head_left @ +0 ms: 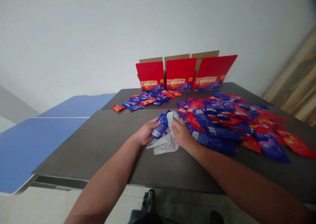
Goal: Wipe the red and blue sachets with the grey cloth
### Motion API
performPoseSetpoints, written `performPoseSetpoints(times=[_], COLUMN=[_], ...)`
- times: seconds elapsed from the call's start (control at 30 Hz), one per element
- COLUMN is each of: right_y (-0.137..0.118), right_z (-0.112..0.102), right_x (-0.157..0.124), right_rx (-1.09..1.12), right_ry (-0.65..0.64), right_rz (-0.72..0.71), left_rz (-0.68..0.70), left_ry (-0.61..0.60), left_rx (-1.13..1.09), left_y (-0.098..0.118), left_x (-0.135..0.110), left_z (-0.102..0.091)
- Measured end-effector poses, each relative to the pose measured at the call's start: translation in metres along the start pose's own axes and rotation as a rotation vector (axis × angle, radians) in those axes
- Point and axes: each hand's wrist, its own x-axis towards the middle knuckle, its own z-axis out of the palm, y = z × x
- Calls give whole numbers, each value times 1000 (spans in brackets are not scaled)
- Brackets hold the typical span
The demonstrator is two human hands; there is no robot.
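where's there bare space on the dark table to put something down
The dark table is bare to the left of the left hand, on the near side of the small packet pile, and along the near edge in front of the grey cloth. It's crowded on the right, under the large packet pile, and at the back, where three red boxes stand.

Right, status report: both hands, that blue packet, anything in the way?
Left hand holding blue packet. Right hand gripping grey cloth beside it. Packet pile close beside right hand.

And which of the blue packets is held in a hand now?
The blue packet in the left hand, beside the grey cloth; the others lie in the small pile and the large pile on the table.
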Motion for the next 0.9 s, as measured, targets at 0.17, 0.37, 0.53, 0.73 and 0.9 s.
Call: performPoseSetpoints(times=[0.17, 0.37, 0.53, 0.73, 0.9], right_y=[4, -9, -19, -23, -23], right_z=[3, -7, -12, -13, -14], right_x=[4, -6, -12, -10, -7], right_rx=[32, 2, -103, -218, -225], right_ry=[74, -129, -381, -342, -241], right_rz=[96, -176, -400, -253, -113], left_rz=[-16, -86, -141, -175, -172], left_ry=[3, 59, 81, 86, 102], left_rx=[-89, -350, -372, -269, -125], left_y=[2, 6, 3, -7, -12], left_x=[-2, -1, 1, 2, 0], left_z=[0, 4, 9, 20, 21])
